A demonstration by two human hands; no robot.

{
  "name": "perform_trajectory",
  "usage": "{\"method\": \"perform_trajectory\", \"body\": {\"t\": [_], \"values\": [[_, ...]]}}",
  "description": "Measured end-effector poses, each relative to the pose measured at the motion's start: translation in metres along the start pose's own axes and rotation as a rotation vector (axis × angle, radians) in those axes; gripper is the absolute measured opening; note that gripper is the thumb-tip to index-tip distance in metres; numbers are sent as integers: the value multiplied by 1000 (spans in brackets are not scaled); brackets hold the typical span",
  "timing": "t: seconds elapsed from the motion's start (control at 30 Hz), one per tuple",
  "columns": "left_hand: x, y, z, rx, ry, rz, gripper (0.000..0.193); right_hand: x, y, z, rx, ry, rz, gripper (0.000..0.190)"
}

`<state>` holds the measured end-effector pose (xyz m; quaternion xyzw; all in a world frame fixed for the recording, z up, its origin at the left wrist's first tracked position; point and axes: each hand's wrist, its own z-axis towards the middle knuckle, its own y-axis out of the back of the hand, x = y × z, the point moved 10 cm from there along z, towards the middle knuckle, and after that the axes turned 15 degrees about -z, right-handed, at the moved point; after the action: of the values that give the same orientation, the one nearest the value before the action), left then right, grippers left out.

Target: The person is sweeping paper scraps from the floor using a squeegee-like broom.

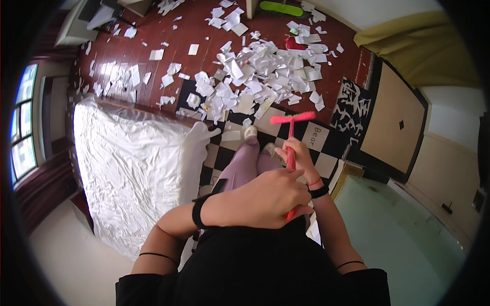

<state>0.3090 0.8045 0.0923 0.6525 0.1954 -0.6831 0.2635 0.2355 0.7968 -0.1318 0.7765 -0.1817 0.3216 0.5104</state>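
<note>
Both my hands grip a pink-red broom that points away from my body. My left hand is wrapped around the handle's near end, and a bit of the handle shows below its fingers. Farther up, my right hand is closed around the shaft. The broom head, with some green bristles along its far edge, is over the checkered mat. Beyond it lies a large heap of torn and crumpled white paper, spread over the mat's far edge and the dark red wood floor.
A mattress under a wrinkled white cover stands to my left. Loose paper scraps lie past it. A red item sits in the heap; a lime-green flat object is farther back. On my right are a beige floor panel and frosted glass.
</note>
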Motion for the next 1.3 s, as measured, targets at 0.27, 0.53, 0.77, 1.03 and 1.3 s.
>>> {"method": "perform_trajectory", "body": {"t": [0.27, 0.53, 0.77, 1.03, 1.3], "values": [[57, 8, -8, -113, 138, 75, 23, -5, -43, 43, -103, 193, 34, 27], [24, 31, -11, -192, -2, 132, 25, 21, -8, 85, -85, 177, -21, 27], [-31, 51, -23, -428, -71, -5, 35, 79, 1, 77, 287, 386, -110, 32], [-15, 37, 1, -686, 93, -77, 37, 97, -89, 40, 966, 962, -53, 41], [94, 22, -38, -1228, 546, 77, 35, 59, -178, -1, 1136, 972, 236, 33]]}}
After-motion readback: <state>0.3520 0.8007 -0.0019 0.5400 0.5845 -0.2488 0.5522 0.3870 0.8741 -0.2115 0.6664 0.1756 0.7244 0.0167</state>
